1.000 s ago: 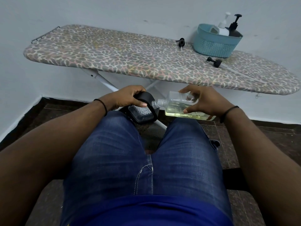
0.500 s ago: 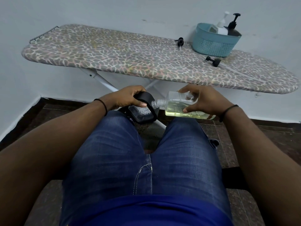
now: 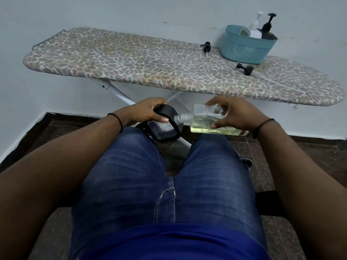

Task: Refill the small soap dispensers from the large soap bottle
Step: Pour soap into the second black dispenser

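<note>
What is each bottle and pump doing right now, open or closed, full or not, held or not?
Clear bottle: uncapped, on its side, part full of yellow liquid, held by right hand.
Black dispenser: tilted, gripped by left hand.
Two loose pumps: lying on ironing board.
Basket: upright, holding capped bottles.

Clear glossy plastic on the large soap bottle (image 3: 204, 120), yellowish liquid shining inside. Black dispenser (image 3: 165, 126), textured shiny face. Ironing board (image 3: 150, 64) in matt printed cloth. Basket (image 3: 246, 48), perforated teal plastic. Jeans (image 3: 169, 184), faded denim.
</note>
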